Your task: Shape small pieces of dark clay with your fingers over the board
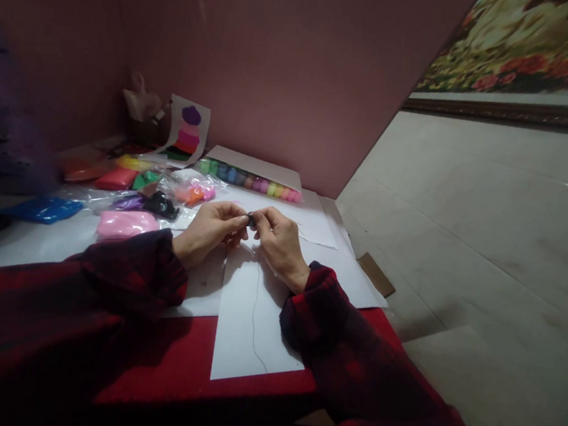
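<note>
My left hand [210, 231] and my right hand [280, 242] meet over a white paper sheet [252, 330] on the red table [184, 357]. Between the fingertips of both hands sits a small dark lump of clay [252, 220], pinched from each side. A thin dark thread or wire [254, 317] runs down the sheet below my right hand. Both sleeves are dark red plaid.
Bags of coloured clay lie at the left: pink [126, 223], blue [43, 208], red [115, 179], black [161, 205]. A row of small colour pots [249, 181] stands behind. A card with stacked colour shapes [189, 131] leans on the pink wall. Floor tiles lie right of the table.
</note>
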The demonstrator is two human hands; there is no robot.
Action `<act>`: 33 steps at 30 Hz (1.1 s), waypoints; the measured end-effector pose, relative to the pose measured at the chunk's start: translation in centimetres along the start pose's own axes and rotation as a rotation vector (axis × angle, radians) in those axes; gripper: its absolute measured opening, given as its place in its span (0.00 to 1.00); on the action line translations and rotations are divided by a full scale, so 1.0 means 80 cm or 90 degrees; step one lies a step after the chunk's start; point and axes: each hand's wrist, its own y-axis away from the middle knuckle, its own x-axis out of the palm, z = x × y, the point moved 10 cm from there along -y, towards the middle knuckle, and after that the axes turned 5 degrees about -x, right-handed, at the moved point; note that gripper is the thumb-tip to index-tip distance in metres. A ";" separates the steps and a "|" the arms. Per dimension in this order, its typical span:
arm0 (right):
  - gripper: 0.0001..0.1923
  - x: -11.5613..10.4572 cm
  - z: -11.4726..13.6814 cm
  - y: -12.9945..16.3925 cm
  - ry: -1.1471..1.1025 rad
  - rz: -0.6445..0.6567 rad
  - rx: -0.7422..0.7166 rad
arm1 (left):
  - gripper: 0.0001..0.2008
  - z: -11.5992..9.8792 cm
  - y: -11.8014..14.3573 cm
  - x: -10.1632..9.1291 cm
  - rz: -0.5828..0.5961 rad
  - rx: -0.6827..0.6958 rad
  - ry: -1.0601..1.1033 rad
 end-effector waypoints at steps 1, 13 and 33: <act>0.15 -0.001 0.001 0.000 0.002 -0.002 -0.004 | 0.16 0.000 0.000 0.000 0.002 0.000 -0.001; 0.32 0.007 -0.025 0.004 -0.045 0.026 0.102 | 0.13 -0.001 0.000 -0.002 -0.011 0.010 -0.011; 0.10 0.006 -0.013 -0.002 -0.196 -0.026 0.060 | 0.15 -0.007 0.002 0.001 -0.014 0.026 0.013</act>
